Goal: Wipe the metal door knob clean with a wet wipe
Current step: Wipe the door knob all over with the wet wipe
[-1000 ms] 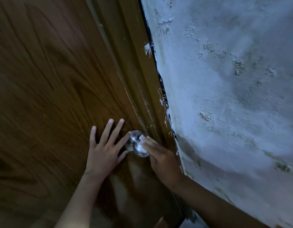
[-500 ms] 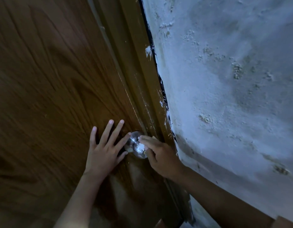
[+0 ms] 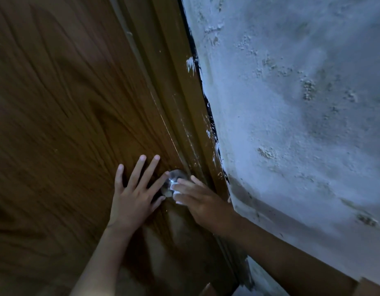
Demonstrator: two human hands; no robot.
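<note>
The round metal door knob (image 3: pixel 173 177) sits at the right edge of the brown wooden door (image 3: pixel 67 103). My right hand (image 3: pixel 204 199) covers the knob's right and lower side, its fingers wrapped over a white wet wipe (image 3: pixel 176 187) held against the metal. Only small white bits of the wipe show at my fingertips. My left hand (image 3: pixel 133 195) lies flat on the door just left of the knob, fingers spread, with the index fingertip touching the knob's edge.
A brown door frame (image 3: pixel 180 103) with white paint flecks runs up right of the knob. Beyond it is a rough, stained white plaster wall (image 3: pixel 291 124). The light is dim.
My right hand has slid left and down over the knob with the wipe, now covering more of it. My left hand has stayed flat on the door.
</note>
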